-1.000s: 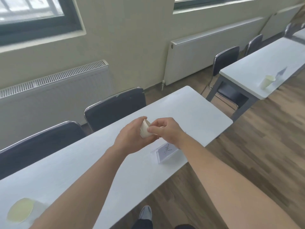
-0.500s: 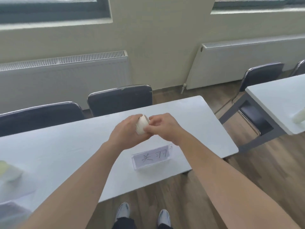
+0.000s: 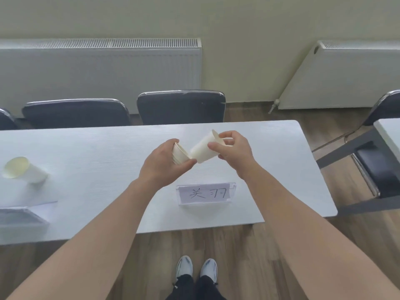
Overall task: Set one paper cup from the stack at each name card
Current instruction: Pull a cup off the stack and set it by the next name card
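Note:
My left hand grips a short stack of white paper cups, held sideways over the white table. My right hand holds a single paper cup by its rim, its base just clear of the stack's mouth. Both hands hover above a clear name card holder with handwritten characters near the table's front edge. Another paper cup stands upright at the far left, beside a second name card that is blurred.
Dark chairs line the table's far side, with white radiators on the wall behind. A second table's corner and a chair are at the right. Wooden floor and my shoes lie below.
My right hand has pulled one cup out of the stack and to the right; before, both hands were closed together around the stack. The view has turned to face the table squarely.

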`<action>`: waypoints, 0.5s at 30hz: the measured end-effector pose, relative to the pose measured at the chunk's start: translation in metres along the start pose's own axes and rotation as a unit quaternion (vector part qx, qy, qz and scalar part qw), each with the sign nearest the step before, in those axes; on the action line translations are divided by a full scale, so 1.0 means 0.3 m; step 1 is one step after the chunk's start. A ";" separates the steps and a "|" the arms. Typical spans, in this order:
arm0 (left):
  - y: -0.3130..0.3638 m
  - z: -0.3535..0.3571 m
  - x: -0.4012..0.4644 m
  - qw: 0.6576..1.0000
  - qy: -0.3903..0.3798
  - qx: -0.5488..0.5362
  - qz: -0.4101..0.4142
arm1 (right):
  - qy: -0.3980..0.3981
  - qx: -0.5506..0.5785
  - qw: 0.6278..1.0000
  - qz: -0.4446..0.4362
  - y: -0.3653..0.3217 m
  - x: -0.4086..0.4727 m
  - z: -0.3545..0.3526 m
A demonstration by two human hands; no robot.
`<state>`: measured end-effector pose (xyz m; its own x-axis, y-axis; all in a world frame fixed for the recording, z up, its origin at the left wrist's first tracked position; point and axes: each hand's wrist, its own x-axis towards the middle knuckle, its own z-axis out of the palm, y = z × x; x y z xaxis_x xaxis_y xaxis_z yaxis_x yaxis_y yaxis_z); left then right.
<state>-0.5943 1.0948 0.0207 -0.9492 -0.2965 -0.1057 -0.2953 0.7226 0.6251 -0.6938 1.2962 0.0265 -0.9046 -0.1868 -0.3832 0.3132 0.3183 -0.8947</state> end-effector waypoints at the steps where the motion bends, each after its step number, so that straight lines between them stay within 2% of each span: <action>1: -0.009 0.003 -0.002 1.000 0.004 -0.004 -0.008 | 0.005 -0.036 0.999 -0.012 0.015 0.007 0.011; 7: -0.076 0.017 -0.026 0.999 0.007 -0.012 -0.043 | -0.006 -0.248 0.968 -0.048 0.133 0.046 0.102; 15: -0.132 0.017 -0.065 0.999 0.011 -0.021 -0.047 | -0.042 -0.346 0.934 -0.079 0.181 0.053 0.172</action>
<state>-0.5646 1.0751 -0.0060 -0.9150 -0.3751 -0.1488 -0.3772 0.6639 0.6457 -0.6763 1.2626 -0.0401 -0.8884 -0.3463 -0.3012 -0.1111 0.7990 -0.5910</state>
